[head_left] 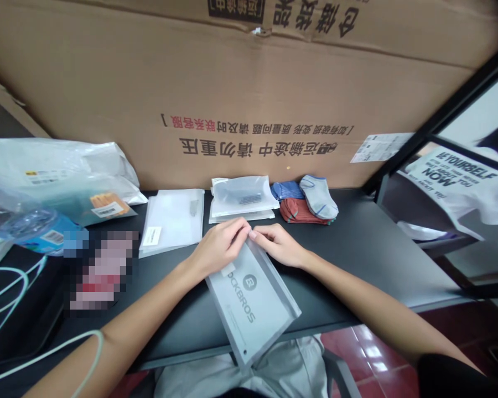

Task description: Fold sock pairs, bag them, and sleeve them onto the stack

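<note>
A translucent zip bag (253, 301) printed with a round logo and lettering hangs tilted over the front edge of the black table, its near corner above my lap. My left hand (222, 246) pinches the bag's upper end, fingers curled over it. Close beside it, my right hand (278, 243) has thumb and fingertips closed on the same upper corner, so the two hands nearly touch. What lies inside the bag, if anything, I cannot make out. Just beyond my hands lie more frosted zip bags (240, 198) in a small stack.
Folded socks in red (305, 211), blue (288, 190) and grey (318, 194) lie right of the stack. Flat frosted bags (176, 215) lie to its left. Plastic-wrapped packages (53, 171) and pale cables (27, 282) fill the left side. A large cardboard box (249, 88) stands behind.
</note>
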Action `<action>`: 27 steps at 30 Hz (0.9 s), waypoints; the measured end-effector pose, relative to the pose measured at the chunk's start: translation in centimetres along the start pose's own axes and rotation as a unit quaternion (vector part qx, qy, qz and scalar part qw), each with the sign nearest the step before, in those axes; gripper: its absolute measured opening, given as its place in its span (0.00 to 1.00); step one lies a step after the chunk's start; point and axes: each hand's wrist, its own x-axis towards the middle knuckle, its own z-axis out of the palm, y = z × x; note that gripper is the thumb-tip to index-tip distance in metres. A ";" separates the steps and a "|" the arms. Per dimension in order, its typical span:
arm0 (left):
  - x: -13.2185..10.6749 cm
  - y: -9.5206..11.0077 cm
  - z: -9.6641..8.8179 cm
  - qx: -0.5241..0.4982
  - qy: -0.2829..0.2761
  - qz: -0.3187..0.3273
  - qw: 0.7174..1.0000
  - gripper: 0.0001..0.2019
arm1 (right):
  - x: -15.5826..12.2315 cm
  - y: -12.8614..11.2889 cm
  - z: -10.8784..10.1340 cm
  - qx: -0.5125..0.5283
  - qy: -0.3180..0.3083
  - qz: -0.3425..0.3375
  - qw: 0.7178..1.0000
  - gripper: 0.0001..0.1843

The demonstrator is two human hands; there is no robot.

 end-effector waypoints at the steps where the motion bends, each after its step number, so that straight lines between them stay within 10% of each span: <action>1: 0.0 0.0 0.0 -0.007 0.003 0.001 1.000 0.13 | 0.0 0.0 -0.1 0.000 0.001 -0.004 1.000 0.27; 15: 1.0 -6.7 -6.9 0.188 0.244 -0.111 0.945 0.12 | -0.4 -1.1 0.0 0.021 -0.080 0.010 0.997 0.26; 27: 1.0 -3.3 -4.0 0.071 0.135 -0.013 0.988 0.13 | -0.2 -0.7 0.5 0.016 -0.050 0.013 0.999 0.21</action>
